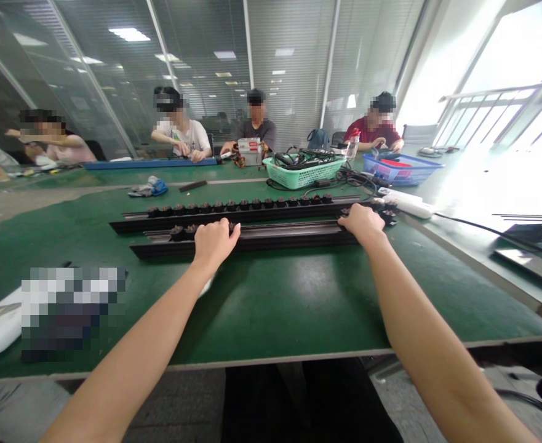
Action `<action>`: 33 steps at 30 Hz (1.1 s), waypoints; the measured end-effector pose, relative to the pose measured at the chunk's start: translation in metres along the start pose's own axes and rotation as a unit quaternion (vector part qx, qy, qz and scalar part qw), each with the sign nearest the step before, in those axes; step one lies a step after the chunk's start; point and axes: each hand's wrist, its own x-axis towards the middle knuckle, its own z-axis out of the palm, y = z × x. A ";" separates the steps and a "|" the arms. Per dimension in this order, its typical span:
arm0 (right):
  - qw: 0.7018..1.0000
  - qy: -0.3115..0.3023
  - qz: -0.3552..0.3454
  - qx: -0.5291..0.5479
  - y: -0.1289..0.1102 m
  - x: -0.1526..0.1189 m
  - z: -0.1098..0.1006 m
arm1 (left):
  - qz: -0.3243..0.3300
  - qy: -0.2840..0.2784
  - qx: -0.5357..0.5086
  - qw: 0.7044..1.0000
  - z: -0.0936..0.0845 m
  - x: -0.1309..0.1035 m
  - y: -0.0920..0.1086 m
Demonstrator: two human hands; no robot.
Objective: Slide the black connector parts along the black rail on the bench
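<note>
Curling over near black rail: left hand, right hand; fingertips hidden, cannot tell if pinching. Probably stiff, fairly light; best held near both ends.

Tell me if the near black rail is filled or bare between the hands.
Bare: an uncovered grey strip shows along the near black rail between the left hand and right hand.
</note>
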 end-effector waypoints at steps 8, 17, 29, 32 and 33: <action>1.000 -0.005 -0.001 0.011 0.004 0.005 0.006 | -0.002 0.003 0.004 1.000 -0.001 -0.001 0.001; 1.000 -0.013 -0.001 0.008 0.003 0.004 0.004 | 0.004 0.006 0.008 1.000 0.000 0.000 0.000; 1.000 -0.004 0.000 0.011 0.006 0.006 0.004 | 0.003 0.007 0.009 1.000 0.001 0.000 0.001; 1.000 -0.007 0.003 0.015 0.007 0.005 0.003 | 0.005 0.008 0.014 1.000 0.000 -0.001 0.001; 1.000 -0.008 0.005 0.015 0.007 0.005 0.002 | 0.005 0.008 0.015 1.000 0.000 -0.001 0.001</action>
